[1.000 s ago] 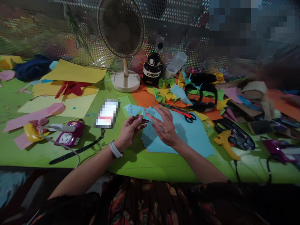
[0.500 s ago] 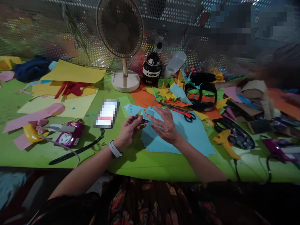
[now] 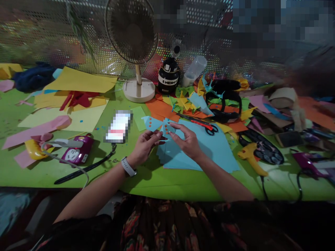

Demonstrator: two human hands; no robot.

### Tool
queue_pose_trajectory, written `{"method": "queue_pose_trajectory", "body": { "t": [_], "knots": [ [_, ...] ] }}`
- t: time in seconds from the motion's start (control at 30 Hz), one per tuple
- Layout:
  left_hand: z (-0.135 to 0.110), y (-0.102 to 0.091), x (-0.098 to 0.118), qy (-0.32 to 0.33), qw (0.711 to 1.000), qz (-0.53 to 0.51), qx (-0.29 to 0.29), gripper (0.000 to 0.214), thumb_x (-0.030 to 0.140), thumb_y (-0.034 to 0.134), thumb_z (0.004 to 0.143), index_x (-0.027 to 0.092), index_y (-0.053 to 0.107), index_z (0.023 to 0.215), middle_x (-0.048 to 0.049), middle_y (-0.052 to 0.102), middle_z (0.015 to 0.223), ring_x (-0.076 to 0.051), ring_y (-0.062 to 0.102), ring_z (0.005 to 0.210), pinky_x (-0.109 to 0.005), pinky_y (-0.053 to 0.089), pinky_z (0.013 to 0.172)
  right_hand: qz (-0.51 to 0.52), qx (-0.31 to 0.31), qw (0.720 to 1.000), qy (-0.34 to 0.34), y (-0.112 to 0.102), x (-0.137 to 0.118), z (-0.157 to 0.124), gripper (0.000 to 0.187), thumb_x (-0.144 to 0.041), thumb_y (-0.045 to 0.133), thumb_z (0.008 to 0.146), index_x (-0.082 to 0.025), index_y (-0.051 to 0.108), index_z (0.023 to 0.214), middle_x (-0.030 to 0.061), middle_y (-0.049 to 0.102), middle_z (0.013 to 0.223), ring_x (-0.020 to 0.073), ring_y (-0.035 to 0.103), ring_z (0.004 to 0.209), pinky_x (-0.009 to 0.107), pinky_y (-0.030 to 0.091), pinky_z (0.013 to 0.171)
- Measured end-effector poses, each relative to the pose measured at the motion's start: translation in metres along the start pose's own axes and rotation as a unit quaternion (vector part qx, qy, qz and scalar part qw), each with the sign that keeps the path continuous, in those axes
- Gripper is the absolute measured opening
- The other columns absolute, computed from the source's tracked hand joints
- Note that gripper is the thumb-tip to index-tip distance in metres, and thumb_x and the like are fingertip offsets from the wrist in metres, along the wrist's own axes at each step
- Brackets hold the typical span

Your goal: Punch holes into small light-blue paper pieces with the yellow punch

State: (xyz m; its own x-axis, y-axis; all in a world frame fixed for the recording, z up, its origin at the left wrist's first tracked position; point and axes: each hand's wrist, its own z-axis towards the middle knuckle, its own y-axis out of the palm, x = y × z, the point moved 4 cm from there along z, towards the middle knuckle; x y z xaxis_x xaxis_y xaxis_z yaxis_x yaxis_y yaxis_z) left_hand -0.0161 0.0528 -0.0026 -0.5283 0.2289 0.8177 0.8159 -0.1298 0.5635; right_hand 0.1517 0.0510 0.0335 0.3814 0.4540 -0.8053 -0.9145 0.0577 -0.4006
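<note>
A light-blue paper butterfly shape with rows of small orange dots is held up over the table. My left hand, with a pale watch band at the wrist, pinches it low at its narrow middle. On the right wing, the thumb and forefinger of my right hand grip the paper at its edges; the other fingers are partly hidden. Beneath my right hand lies a stack of light-blue sheets. Scissors with red and black handles rest on the back of the stack.
A lit phone and a purple power socket block lie to the left. Behind stand a fan and a black bottle. Colourful paper scraps pile up at the back. A yellow glue gun lies right.
My right hand's fingers have come together from a spread pose onto the right wing. The butterfly has turned slightly, showing more of its right-hand dots. My left hand keeps its pinch.
</note>
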Motion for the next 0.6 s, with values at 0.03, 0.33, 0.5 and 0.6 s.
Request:
{"method": "queue_pose_trajectory", "body": {
  "t": [0.03, 0.33, 0.5, 0.6],
  "knots": [
    [-0.0002, 0.0004, 0.0001, 0.0, 1.0, 0.002, -0.002, 0.023, 0.032, 0.084, 0.07, 0.017, 0.069, 0.08, 0.0002, 0.07, 0.075, -0.015, 0.071, 0.073, -0.027, 0.057, 0.07, -0.006, 0.002, 1.0, -0.001, 0.0, -0.0006, -0.0001, 0.033, -0.038, 0.063, 0.088, -0.026, 0.067, 0.118, 0.0059, 0.07, 0.12, 0.0212, 0.065, 0.112, 0.041, 0.051, 0.1],
    [-0.0009, 0.0009, -0.0001, -0.005, 1.0, 0.007, -0.01, 0.023, 0.033, 0.085, 0.069, 0.019, 0.07, 0.08, 0.0009, 0.07, 0.075, -0.014, 0.07, 0.072, -0.027, 0.058, 0.07, -0.074, 0.005, 0.995, -0.06, -0.0008, -0.0067, 0.0003, 0.031, -0.034, 0.06, 0.09, -0.027, 0.067, 0.119, 0.004, 0.073, 0.114, 0.0211, 0.066, 0.108, 0.044, 0.049, 0.103],
    [-0.0011, 0.0015, 0.0003, -0.004, 1.0, 0.007, -0.003, 0.025, 0.033, 0.086, 0.067, 0.018, 0.07, 0.08, 0.0008, 0.07, 0.076, -0.013, 0.07, 0.071, -0.028, 0.058, 0.071, -0.099, 0.002, 0.993, -0.065, -0.0004, -0.0061, -0.0004, 0.032, -0.037, 0.057, 0.092, -0.029, 0.066, 0.122, 0.0036, 0.073, 0.114, 0.0217, 0.066, 0.108, 0.046, 0.047, 0.105],
    [-0.0013, 0.0028, 0.0011, 0.0, 1.0, 0.007, -0.006, 0.025, 0.032, 0.086, 0.067, 0.018, 0.07, 0.079, 0.0009, 0.069, 0.077, -0.013, 0.07, 0.07, -0.028, 0.057, 0.071, -0.105, 0.004, 0.992, -0.07, -0.0002, -0.0065, -0.0005, 0.032, -0.037, 0.057, 0.091, -0.029, 0.066, 0.122, 0.0035, 0.073, 0.114, 0.0217, 0.066, 0.109, 0.046, 0.048, 0.104]
  ]
}}
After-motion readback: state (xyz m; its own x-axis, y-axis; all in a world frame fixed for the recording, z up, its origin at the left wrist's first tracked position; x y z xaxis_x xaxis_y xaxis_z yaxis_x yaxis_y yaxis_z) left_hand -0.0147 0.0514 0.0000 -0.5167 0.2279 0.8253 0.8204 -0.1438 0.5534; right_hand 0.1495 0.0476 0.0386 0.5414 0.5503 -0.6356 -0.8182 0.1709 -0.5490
